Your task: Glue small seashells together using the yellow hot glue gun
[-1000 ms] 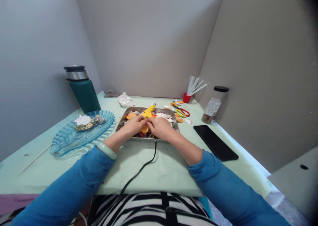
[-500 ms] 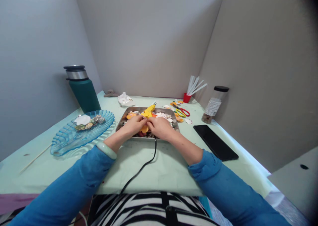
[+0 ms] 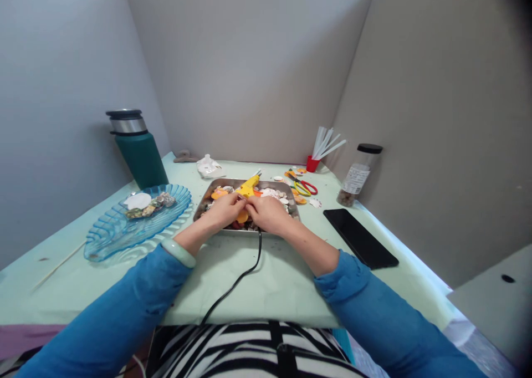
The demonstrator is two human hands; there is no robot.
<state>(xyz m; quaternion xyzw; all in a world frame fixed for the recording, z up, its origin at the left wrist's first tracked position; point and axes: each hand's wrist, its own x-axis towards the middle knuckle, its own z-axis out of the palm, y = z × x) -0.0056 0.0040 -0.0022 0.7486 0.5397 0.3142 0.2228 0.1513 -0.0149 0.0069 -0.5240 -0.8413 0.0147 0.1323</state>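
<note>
My left hand [image 3: 222,210] and my right hand [image 3: 268,213] meet fingertip to fingertip over a metal tray [image 3: 293,210] filled with several shells. Together they pinch a small item between them; it is too small to identify. A yellow glue gun [image 3: 248,185] lies in the tray just behind my fingers, and its black cord [image 3: 241,278] runs back toward me over the pale green table. An orange shell [image 3: 242,217] shows below my fingertips.
A blue glass dish [image 3: 120,234] with a few shells sits at left, a green flask [image 3: 139,151] behind it. At right lie a black phone [image 3: 359,238], scissors [image 3: 305,188], a red cup of glue sticks [image 3: 312,163] and a jar [image 3: 357,175]. Grey partition walls enclose the table.
</note>
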